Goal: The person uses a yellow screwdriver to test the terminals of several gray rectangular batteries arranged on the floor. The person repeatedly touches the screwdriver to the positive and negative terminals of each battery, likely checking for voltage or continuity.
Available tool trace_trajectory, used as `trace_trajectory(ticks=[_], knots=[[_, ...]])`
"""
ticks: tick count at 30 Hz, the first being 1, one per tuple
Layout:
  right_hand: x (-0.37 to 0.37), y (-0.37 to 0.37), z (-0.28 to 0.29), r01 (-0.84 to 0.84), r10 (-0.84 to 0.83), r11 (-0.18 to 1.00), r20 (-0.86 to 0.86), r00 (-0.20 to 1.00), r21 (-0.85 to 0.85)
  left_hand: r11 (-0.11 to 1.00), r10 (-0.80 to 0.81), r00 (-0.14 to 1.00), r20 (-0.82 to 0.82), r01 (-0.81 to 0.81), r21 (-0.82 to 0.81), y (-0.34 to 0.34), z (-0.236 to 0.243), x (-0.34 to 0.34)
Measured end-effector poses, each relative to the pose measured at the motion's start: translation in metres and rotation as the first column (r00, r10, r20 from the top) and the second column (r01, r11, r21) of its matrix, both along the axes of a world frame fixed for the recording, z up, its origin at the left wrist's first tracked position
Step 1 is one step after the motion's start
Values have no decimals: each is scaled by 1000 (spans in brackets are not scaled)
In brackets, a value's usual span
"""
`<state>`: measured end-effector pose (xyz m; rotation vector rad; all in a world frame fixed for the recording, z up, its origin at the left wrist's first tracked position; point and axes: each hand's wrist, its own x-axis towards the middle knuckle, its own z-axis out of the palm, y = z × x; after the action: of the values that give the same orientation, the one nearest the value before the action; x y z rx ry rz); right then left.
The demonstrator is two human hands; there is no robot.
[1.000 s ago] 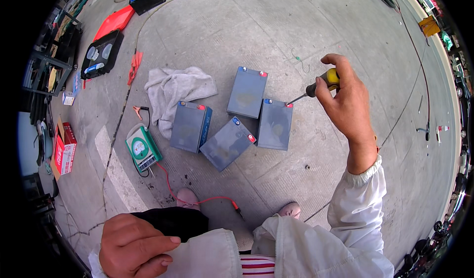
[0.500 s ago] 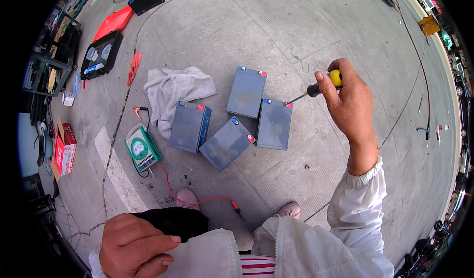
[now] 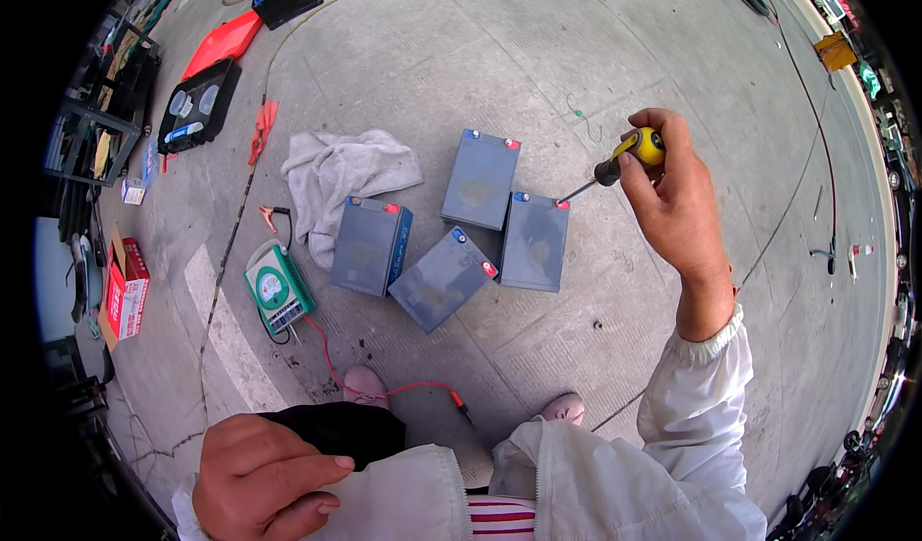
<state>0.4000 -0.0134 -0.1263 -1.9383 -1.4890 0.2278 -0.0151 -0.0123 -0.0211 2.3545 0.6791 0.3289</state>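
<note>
My right hand (image 3: 675, 205) is closed around the yellow and black handle of a screwdriver (image 3: 645, 145). The screwdriver's tip meets the red-marked terminal of the rightmost grey battery (image 3: 534, 243). Three similar batteries stand close by: one behind it (image 3: 480, 178), one slanted in front (image 3: 442, 282) and one to the left (image 3: 368, 248). Each has a red and a blue terminal mark on top. My left hand (image 3: 259, 479) hangs loosely curled at the lower left, index finger and thumb apart, with nothing visible between them.
Left of the batteries lie a grey cloth (image 3: 341, 181) and a green meter (image 3: 277, 289). A red lead (image 3: 384, 387) runs from the meter past my shoes. Farther left are an open black case (image 3: 197, 109) and a red carton (image 3: 125, 287). A long cable (image 3: 223, 263) crosses the ground.
My right fingers have shifted on the screwdriver handle, and more of its yellow part now shows. The tip stays at the same terminal. My left hand and the batteries stay in place.
</note>
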Motion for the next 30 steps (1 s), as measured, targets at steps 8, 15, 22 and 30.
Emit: trace_trajectory(ticks=[8, 15, 22, 30], knots=[[-3, 1, 1, 78, -72, 997, 216, 974, -18, 1000, 5, 1000, -9, -5, 0, 0, 3, 0], [-3, 6, 3, 91, -75, 990, 142, 987, -108, 1000, -2, 1000, -9, 2, 8, -1, 6, 0], [-3, 0, 0, -9, 1, 996, 94, 996, 91, 1000, -9, 1000, 14, 9, -4, 2, -2, 0], [-2, 2, 6, 99, -78, 984, 140, 987, -148, 1000, -4, 1000, -1, 4, -19, 1, 1, -1]])
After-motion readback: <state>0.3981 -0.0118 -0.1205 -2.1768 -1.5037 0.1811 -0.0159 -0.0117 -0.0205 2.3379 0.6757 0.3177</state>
